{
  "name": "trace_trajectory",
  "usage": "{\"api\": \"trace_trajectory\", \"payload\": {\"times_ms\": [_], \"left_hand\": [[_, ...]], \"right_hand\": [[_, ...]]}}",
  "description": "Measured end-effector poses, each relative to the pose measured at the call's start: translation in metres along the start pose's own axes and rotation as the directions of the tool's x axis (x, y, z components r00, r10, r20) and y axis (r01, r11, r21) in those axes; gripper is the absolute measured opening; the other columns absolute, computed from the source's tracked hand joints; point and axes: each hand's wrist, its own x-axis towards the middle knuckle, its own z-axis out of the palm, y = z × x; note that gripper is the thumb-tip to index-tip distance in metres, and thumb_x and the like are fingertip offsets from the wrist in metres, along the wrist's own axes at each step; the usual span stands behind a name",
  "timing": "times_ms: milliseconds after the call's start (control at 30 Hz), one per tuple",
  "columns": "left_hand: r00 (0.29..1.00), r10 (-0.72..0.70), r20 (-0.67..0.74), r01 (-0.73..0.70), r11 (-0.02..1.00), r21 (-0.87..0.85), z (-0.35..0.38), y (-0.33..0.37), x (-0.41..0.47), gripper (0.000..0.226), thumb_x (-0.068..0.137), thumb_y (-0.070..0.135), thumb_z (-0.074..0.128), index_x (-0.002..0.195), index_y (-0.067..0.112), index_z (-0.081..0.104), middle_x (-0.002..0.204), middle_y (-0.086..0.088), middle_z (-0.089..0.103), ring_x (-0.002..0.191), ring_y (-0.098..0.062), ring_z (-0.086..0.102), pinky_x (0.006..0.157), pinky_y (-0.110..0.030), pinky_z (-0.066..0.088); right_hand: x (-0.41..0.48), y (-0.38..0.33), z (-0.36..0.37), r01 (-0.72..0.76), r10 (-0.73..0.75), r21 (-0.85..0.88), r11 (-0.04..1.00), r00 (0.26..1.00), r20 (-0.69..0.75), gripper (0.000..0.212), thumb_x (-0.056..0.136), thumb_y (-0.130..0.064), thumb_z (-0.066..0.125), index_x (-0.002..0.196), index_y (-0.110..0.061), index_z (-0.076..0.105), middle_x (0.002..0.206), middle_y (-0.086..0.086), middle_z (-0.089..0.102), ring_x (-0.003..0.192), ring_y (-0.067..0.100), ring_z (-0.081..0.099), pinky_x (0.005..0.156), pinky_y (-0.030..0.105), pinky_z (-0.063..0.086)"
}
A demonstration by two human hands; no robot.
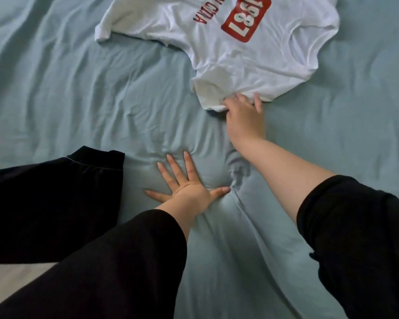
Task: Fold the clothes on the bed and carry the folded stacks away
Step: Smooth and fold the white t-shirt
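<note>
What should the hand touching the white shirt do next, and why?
Probably the right hand should pinch the near hem of the crumpled white T-shirt with the red 1987 patch and drag it closer. Its fingers reach that hem, the shirt lies far up the blue-green bedsheet, unfolded, and the left hand presses flat on the sheet, bracing.

White "1987" on red patch (245,18) of white T-shirt (251,65); unclear red lettering (202,12) beside.
</note>
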Motion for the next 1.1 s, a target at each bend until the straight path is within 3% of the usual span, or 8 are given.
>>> {"api": "trace_trajectory", "payload": {"times_ms": [133, 433, 600, 700, 767, 867, 933, 1100], "left_hand": [[0.999, 0.025, -0.032, -0.025, 1.0, 0.009, 0.005, -0.002, -0.003, 0.139, 0.024, 0.103, 0.021, 0.118, 0.036, -0.057, 0.132, 0.0, -0.061, 0.123, -0.03, -0.054, 0.086, -0.082, -0.017], [0.971, 0.144, -0.189, -0.145, 0.989, 0.006, 0.013, -0.014, -0.017, 0.128, 0.054, 0.094, 0.037, 0.137, 0.035, -0.041, 0.147, -0.005, -0.046, 0.136, -0.031, -0.041, 0.086, -0.08, -0.018], [0.821, 0.302, -0.485, -0.361, 0.932, -0.031, 0.016, -0.036, -0.032, 0.106, 0.08, 0.062, 0.054, 0.145, 0.039, -0.026, 0.158, -0.001, -0.028, 0.147, -0.02, -0.022, 0.105, -0.069, -0.012], [0.643, 0.605, -0.47, -0.441, 0.794, 0.418, 0.009, -0.042, -0.039, 0.069, 0.091, 0.038, 0.05, 0.148, 0.047, 0.011, 0.163, -0.001, -0.007, 0.147, -0.022, -0.018, 0.103, -0.061, -0.025], [0.573, 0.756, -0.316, -0.469, 0.619, 0.63, 0.011, -0.044, -0.054, 0.031, 0.098, 0.031, 0.044, 0.127, 0.035, 0.051, 0.147, -0.002, 0.044, 0.145, -0.023, 0.025, 0.113, -0.056, -0.014], [0.656, 0.721, -0.223, -0.49, 0.632, 0.601, 0.039, -0.065, -0.097, 0.022, 0.101, 0.028, 0.039, 0.108, 0.018, 0.057, 0.107, -0.009, 0.067, 0.101, -0.032, 0.062, 0.085, -0.039, 0.04], [0.766, 0.627, -0.141, -0.479, 0.703, 0.527, 0.067, -0.092, -0.133, 0.022, 0.102, 0.027, 0.035, 0.109, 0.015, 0.052, 0.106, -0.013, 0.066, 0.097, -0.035, 0.062, 0.069, -0.035, 0.037], [0.901, 0.405, 0.157, -0.425, 0.897, 0.126, 0.139, -0.136, -0.225, 0.032, 0.105, 0.029, 0.029, 0.11, 0.008, 0.053, 0.119, -0.016, 0.062, 0.108, -0.034, 0.059, 0.087, -0.036, 0.044]], "right_hand": [[-0.042, 0.003, -0.006, -0.044, 0.051, 0.105, 0.994, 0.997, -0.066, 0.019, 0.092, -0.006, 0.043, 0.102, -0.001, 0.058, 0.1, 0.023, 0.064, 0.097, 0.04, 0.057, 0.076, 0.042, 0.034], [-0.187, 0.028, -0.006, -0.055, 0.057, -0.035, 0.998, 0.997, 0.056, 0.032, 0.098, -0.035, 0.044, 0.092, -0.007, 0.057, 0.087, 0.023, 0.066, 0.085, 0.041, 0.059, 0.064, 0.039, 0.029], [-0.285, 0.025, -0.016, -0.079, 0.088, -0.062, 0.995, 0.984, 0.153, 0.029, 0.097, -0.036, 0.046, 0.089, -0.012, 0.06, 0.079, 0.021, 0.065, 0.078, 0.04, 0.061, 0.066, 0.04, 0.04], [-0.349, 0.026, -0.022, -0.109, 0.117, -0.046, 0.993, 0.97, 0.214, 0.028, 0.096, -0.037, 0.052, 0.084, -0.014, 0.063, 0.073, 0.017, 0.066, 0.074, 0.039, 0.062, 0.066, 0.04, 0.043], [-0.381, 0.026, -0.026, -0.174, 0.176, -0.03, 0.984, 0.952, 0.25, 0.034, 0.096, -0.044, 0.048, 0.081, -0.017, 0.063, 0.074, 0.015, 0.067, 0.077, 0.037, 0.062, 0.068, 0.04, 0.041], [-0.416, 0.021, -0.031, -0.365, 0.336, 0.044, 0.93, 0.894, 0.297, 0.047, 0.095, -0.056, 0.039, 0.065, -0.021, 0.048, 0.075, 0.011, 0.067, 0.08, 0.034, 0.062, 0.066, 0.037, 0.036], [-0.436, 0.016, -0.037, -0.496, 0.448, 0.051, 0.867, 0.818, 0.36, 0.052, 0.094, -0.062, 0.034, 0.062, -0.021, 0.042, 0.081, 0.008, 0.069, 0.082, 0.032, 0.063, 0.063, 0.034, 0.036], [-0.493, 0.017, -0.057, -0.615, 0.577, -0.135, 0.777, 0.609, 0.545, 0.049, 0.095, -0.06, 0.03, 0.076, -0.022, 0.055, 0.095, 0.008, 0.07, 0.089, 0.03, 0.063, 0.066, 0.031, 0.04]]}}
